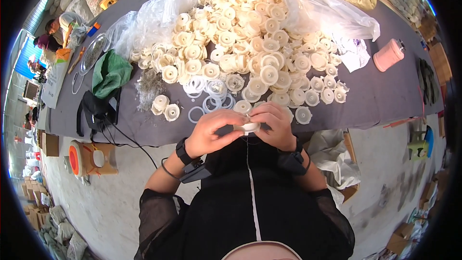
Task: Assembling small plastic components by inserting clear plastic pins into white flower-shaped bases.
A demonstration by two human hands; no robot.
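Observation:
My left hand (215, 129) and my right hand (272, 124) meet at the table's near edge, closed from both sides on a cream round plastic part (250, 127). Fingers cover much of that part. Just beyond the hands spreads a large heap of similar cream round plastic parts (231, 33). White plastic rings (212, 103) lie beyond my left hand, one loose ring (196, 114) closest to it. Farther left, a few cream parts (160, 102) sit apart from the heap, beside a small pile of clear plastic bits (150, 86).
Clear plastic bags (308, 0) lie over the heap's far side. A pink bottle (389, 55) stands at right. On the left are a green cloth (111, 73), a black pouch with cables (98, 108) and a clear round tray (93, 54). An orange-topped stool (91, 158) stands on the floor.

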